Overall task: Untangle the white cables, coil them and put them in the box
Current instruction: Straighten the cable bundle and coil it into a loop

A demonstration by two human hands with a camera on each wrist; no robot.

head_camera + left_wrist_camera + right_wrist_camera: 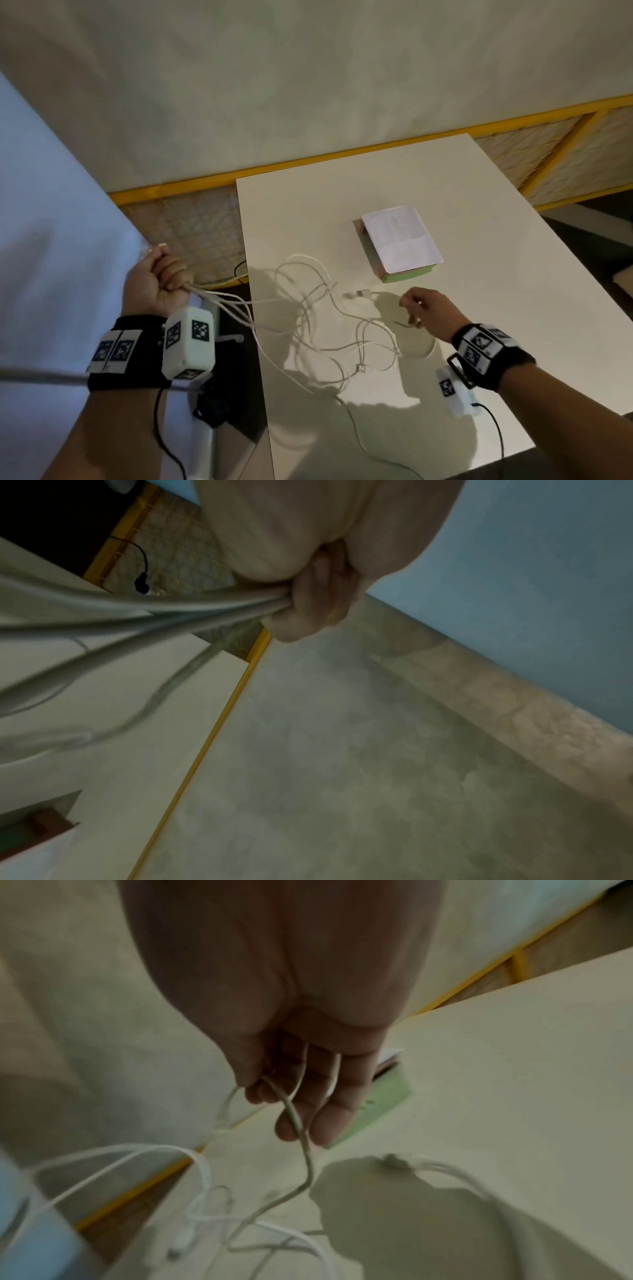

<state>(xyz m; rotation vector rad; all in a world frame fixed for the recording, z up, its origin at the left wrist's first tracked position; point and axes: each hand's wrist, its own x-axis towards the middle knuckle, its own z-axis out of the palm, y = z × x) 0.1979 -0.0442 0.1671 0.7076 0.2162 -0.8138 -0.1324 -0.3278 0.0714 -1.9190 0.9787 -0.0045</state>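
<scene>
- The left hand [161,281] fists a bundle of white cables [318,318]; it should hold steady.
- The right hand [424,311] pinches one strand, best drawn gently away from the knot.

My white bench [445,192] sits by a yellow-framed lattice rail [308,164]; pale mottled wall [274,68] behind, blue-white cloth [51,205] on my left, dim light.

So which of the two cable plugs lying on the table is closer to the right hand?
The plug lying just short of the box, left of the right hand. The other plug lies nearer the table's front edge, inside the tangle.
</scene>
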